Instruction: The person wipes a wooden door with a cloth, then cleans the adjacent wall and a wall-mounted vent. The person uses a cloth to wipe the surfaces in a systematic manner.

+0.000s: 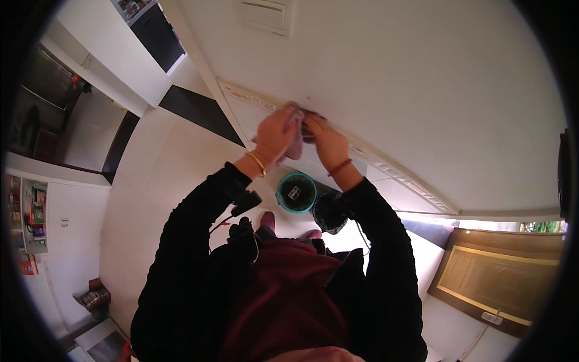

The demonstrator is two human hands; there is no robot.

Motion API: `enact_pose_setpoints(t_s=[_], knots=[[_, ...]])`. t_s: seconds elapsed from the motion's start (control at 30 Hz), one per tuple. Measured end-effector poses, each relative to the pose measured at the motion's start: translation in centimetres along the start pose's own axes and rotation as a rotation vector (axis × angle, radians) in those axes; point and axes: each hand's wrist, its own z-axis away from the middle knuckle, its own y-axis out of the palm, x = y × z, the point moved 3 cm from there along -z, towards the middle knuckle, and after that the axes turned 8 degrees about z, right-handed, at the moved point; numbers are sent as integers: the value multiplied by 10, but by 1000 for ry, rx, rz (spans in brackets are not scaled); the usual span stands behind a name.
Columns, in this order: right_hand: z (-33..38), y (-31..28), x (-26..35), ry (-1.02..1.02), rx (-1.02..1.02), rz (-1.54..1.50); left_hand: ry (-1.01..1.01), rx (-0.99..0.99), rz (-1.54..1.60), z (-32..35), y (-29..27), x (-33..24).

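Observation:
In front of me, both hands are up at the decorative border strip (389,164) along the white wall (392,78). My left hand (274,136), with a yellow bracelet at the wrist, is closed on a pinkish-grey cleaning cloth (294,148) that hangs below it. Darker, bunched fabric lies under the fingertips of my right hand (327,143), which wears a red beaded bracelet; it appears to be part of the same cloth. These fingers are bent and pressed together on it against the strip.
Below my hands, a teal-rimmed bucket (278,197) with dark contents stands on the floor beside a bin lined with a black bag (330,216). A light switch (265,16) is higher on the wall. A wooden door (494,274) stands at right, shelves (36,211) at left.

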Motion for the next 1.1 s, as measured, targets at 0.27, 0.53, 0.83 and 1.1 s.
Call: enact_pose_setpoints(t_s=[0.27,0.53,0.83,1.1], knots=[[112,-66,-102,178,1,96,118,162,132,32,121,-92],[205,-119,-168,640,-38,-560,113,567,315,42,198,-149],[104,-91,-59,268,-55,-178,-126,517,259,-17,3,-42],[-29,17,85,74,705,-831,-55,525,-8,-43,-160,55]])
